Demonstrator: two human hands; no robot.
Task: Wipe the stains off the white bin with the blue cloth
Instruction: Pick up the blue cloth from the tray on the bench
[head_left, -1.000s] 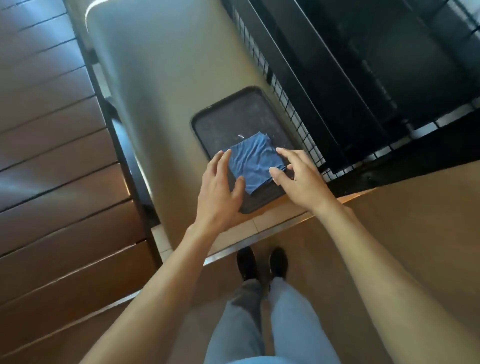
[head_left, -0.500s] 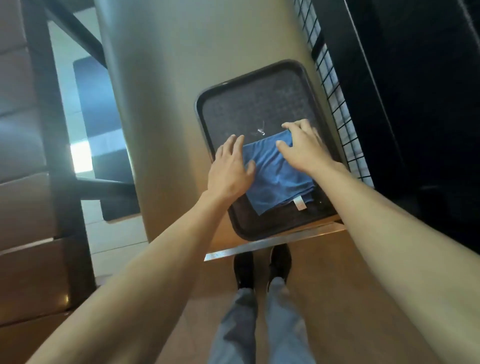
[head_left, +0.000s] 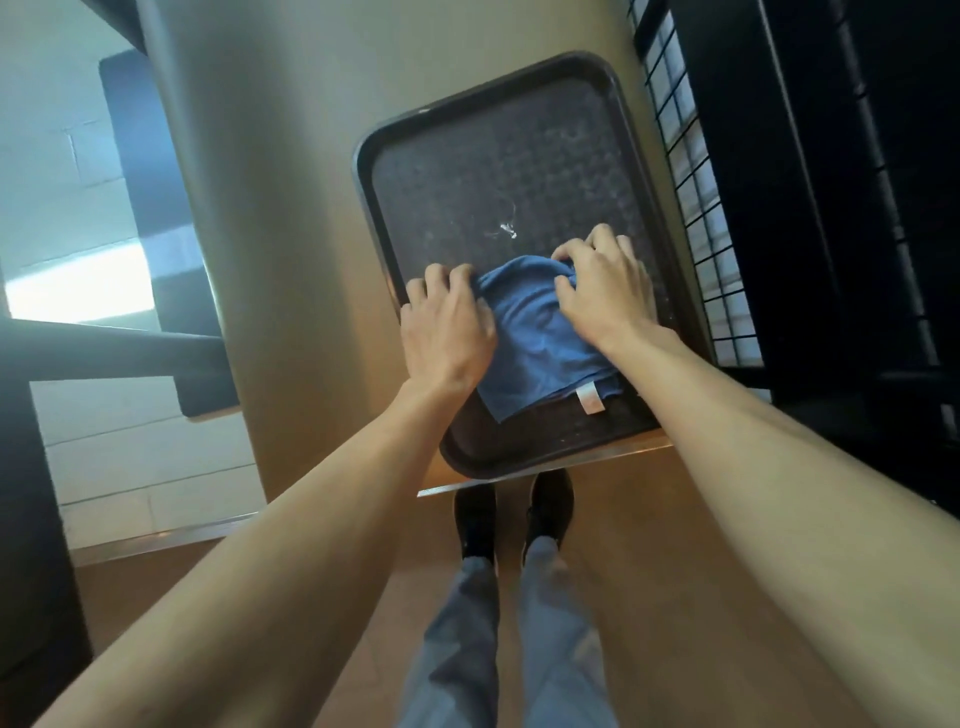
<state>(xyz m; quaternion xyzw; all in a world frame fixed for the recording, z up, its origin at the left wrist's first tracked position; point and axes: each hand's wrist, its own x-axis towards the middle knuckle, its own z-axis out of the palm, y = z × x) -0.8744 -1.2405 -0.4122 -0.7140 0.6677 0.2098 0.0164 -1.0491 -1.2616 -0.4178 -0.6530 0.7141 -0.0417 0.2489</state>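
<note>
Black shoes (head_left: 514, 512) stand under the ledge edge. Above them a dark tray (head_left: 498, 156) lies lengthwise away from the person, beside a wire grid (head_left: 691, 197) on its right. On its near half lies the blue cloth (head_left: 535, 348), white tag (head_left: 588, 399) pointing near. Left hand (head_left: 449, 332) and right hand (head_left: 605, 293) curl their fingers on its far edge, gripping it. A white smear (head_left: 506, 228) lies just beyond.

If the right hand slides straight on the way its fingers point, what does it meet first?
Probably the white smear on the dark tray, just ahead of the right hand gripping the blue cloth.
</note>
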